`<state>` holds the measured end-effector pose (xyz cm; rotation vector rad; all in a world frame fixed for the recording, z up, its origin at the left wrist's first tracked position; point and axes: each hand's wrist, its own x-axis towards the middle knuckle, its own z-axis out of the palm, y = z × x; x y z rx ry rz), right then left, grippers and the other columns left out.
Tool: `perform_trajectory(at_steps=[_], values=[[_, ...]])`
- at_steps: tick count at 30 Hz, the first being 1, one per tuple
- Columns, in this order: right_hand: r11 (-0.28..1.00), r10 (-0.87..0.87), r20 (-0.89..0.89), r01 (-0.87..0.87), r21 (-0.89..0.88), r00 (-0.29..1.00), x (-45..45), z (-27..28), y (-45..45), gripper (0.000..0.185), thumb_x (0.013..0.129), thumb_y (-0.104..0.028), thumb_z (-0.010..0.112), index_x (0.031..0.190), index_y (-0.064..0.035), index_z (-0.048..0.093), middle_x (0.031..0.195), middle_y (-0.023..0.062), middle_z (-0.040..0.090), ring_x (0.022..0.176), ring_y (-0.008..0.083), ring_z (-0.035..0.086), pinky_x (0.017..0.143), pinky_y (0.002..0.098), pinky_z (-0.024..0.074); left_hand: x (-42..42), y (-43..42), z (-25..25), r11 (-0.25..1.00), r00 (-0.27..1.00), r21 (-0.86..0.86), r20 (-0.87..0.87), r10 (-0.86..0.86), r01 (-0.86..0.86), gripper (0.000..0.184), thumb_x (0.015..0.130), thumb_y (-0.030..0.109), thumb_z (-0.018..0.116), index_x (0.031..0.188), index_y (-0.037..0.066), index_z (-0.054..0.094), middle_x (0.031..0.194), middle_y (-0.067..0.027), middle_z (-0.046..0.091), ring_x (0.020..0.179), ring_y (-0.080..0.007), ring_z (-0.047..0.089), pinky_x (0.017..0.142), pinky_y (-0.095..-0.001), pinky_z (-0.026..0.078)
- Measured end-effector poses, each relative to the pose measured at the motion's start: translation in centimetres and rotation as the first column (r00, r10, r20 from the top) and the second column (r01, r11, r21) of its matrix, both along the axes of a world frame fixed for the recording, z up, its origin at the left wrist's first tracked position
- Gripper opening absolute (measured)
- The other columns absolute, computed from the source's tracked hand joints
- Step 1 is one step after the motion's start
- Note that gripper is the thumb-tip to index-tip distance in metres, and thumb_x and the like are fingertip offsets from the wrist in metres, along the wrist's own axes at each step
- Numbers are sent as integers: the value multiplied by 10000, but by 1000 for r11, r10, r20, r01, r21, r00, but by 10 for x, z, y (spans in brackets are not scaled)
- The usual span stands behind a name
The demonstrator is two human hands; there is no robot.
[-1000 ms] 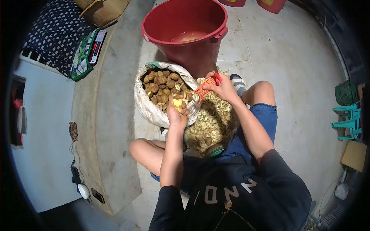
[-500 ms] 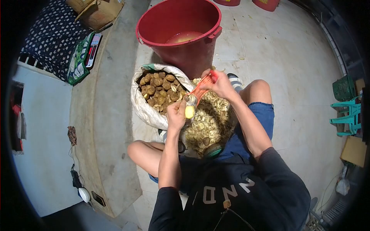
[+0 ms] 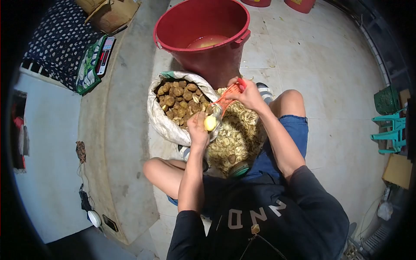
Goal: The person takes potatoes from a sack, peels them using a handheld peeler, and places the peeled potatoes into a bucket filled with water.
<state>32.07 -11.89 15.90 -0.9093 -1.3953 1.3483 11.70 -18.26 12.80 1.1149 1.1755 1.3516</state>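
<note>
My left hand (image 3: 198, 128) is closed around a peeled yellow potato (image 3: 210, 123), held over a heap of peelings (image 3: 227, 143) between my legs. My right hand (image 3: 250, 95) grips an orange-handled peeler (image 3: 225, 100), its blade end close to the potato; I cannot tell whether they touch. Just beyond my left hand stands an open white sack (image 3: 157, 123) with several brown unpeeled potatoes (image 3: 178, 97) in it. One small brown potato (image 3: 232, 159) lies on the peelings.
A big red bucket (image 3: 208, 65) holding liquid and pale pieces stands behind the sack. On the left runs a concrete ledge (image 3: 125, 130) with a scale (image 3: 104, 56) and a phone (image 3: 110, 223). Teal stools (image 3: 390, 130) are at the right.
The potato in my left hand has shifted slightly up and left, and more of its pale flesh faces up. My right hand with the peeler has barely moved.
</note>
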Motion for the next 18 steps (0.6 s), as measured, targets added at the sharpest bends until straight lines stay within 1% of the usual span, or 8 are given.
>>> perform_trajectory(at_steps=[2, 6, 8, 10, 12, 14, 16, 18], values=[[994, -96, 44, 98, -48, 994, 9, -4, 7, 305, 746, -58, 811, 951, -2, 593, 875, 48, 659, 769, 99, 637, 689, 253, 528, 0, 0, -3, 988, 893, -143, 450, 16, 54, 292, 981, 215, 534, 727, 74, 556, 612, 11, 519, 492, -69, 459, 421, -233, 348], [986, -54, 94, 38, 164, 994, -10, -5, -5, 285, 751, -27, 798, 948, -1, 593, 851, 44, 659, 791, 92, 626, 716, 251, 522, 7, -3, 5, 958, 858, -263, 512, 42, 110, 203, 976, 205, 489, 832, 79, 557, 632, 1, 514, 477, -89, 445, 388, -243, 314], [989, -109, -55, 102, -108, 993, 6, -12, 8, 306, 744, -34, 807, 964, 2, 597, 833, 32, 653, 802, 92, 610, 742, 251, 505, 4, -2, 5, 945, 807, -287, 589, 45, 157, 189, 970, 205, 469, 851, 85, 554, 638, 1, 500, 457, -94, 412, 387, -246, 287], [983, -121, -81, 108, -152, 989, 1, -1, 1, 315, 741, -52, 814, 966, -4, 600, 787, 21, 644, 793, 98, 601, 749, 250, 495, 5, -3, 9, 873, 730, -447, 661, 174, 197, 175, 964, 196, 469, 824, 105, 520, 614, 2, 460, 435, -95, 373, 393, -248, 264], [978, -72, 122, 46, 205, 990, -13, 7, -13, 295, 746, -46, 805, 947, -9, 593, 772, 24, 642, 764, 109, 611, 724, 250, 500, 4, -1, -2, 862, 716, -457, 675, 176, 219, 164, 966, 198, 457, 844, 108, 521, 608, 4, 446, 435, -96, 368, 397, -253, 264], [982, -79, 348, 12, 191, 934, -2, 0, -9, 310, 735, -75, 821, 946, -12, 603, 815, 32, 645, 767, 100, 607, 717, 256, 500, 7, -3, -2, 844, 679, -466, 712, 180, 266, 166, 965, 195, 451, 845, 107, 525, 603, 10, 427, 430, -90, 349, 400, -247, 254], [977, -212, 0, 212, 18, 977, 0, -3, 7, 352, 717, -101, 841, 968, -2, 616, 839, 20, 645, 758, 96, 589, 723, 268, 496, 7, -3, 6, 878, 635, -376, 764, 112, 298, 195, 963, 216, 438, 865, 101, 561, 631, 22, 484, 452, -76, 375, 394, -225, 259], [990, -110, -148, 95, -105, 983, 0, 3, -3, 371, 709, -90, 845, 988, 6, 620, 839, 15, 642, 767, 97, 584, 729, 270, 495, 8, -5, 16, 889, 825, -426, 554, 109, 168, 191, 975, 204, 489, 830, 90, 539, 634, -10, 522, 437, -88, 404, 378, -233, 283]])
